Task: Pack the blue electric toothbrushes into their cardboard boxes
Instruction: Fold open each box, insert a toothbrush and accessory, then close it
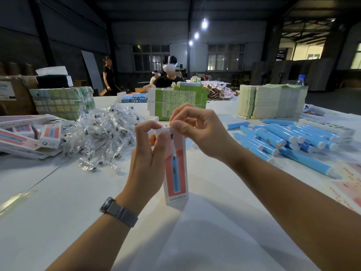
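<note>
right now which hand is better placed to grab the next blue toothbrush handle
Right. The right hand only pinches the top flap of the toothbrush box, and the pile of blue toothbrush handles lies on its side. The left hand grips the box body, away from them.

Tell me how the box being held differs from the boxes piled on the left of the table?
The held box is upright in the air, gripped by the left hand while the right hand pinches its top end; the piled boxes lie untouched on the table. The held one is alone; the others overlap. Both are white with a red panel.
</note>
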